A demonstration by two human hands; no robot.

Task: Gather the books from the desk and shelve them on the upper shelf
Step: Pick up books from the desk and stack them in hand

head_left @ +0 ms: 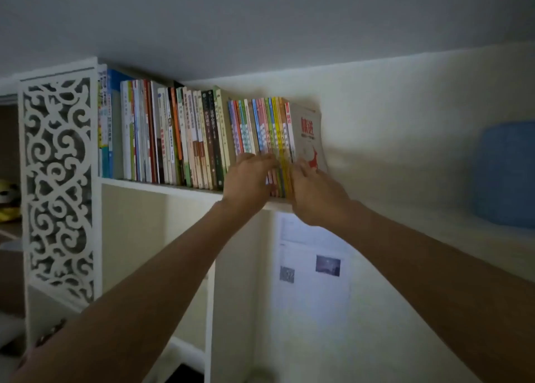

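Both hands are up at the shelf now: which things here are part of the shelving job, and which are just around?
Job:
upper shelf
thin colourful books
white book with red print
left hand
right hand

Just around:
carved white side panel
blue object
paper sheets on the wall

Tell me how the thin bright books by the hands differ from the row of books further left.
The thin bright books are shorter and slimmer, and tilt; the taller left books stand nearly upright. Both hands, left hand and right hand, press on the bright ones; the left books go untouched. Both groups stand spine-out on the upper shelf.
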